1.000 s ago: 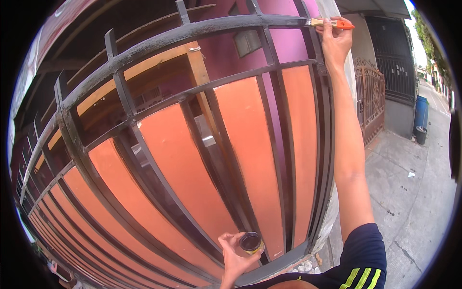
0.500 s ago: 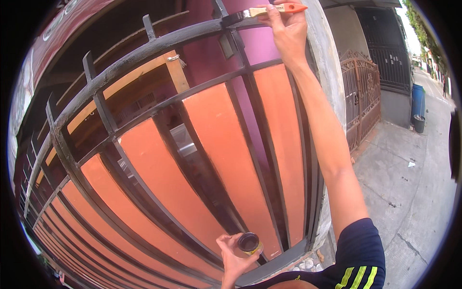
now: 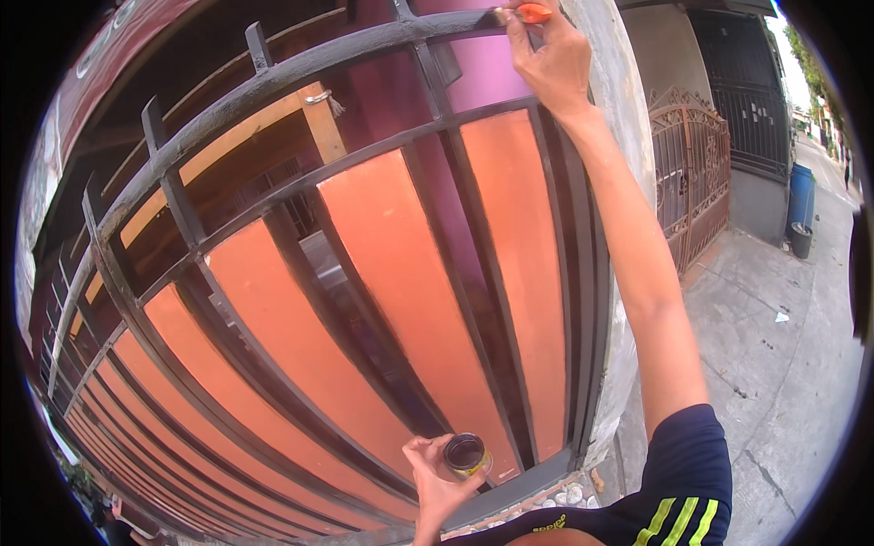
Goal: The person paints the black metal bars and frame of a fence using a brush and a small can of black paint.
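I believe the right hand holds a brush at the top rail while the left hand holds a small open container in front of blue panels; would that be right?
Not quite: the head view shows orange panels, not blue ones. The right hand does hold the brush at the top rail, and the left hand the container.

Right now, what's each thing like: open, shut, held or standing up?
Small can, open at the top, held.
Left hand, curled around the small can.
Paintbrush, held up at the top rail.
Right hand, closed on the paintbrush.
Brown gate, looks shut.
Blue barrel, standing upright.
Dark bucket, upright near the blue barrel.
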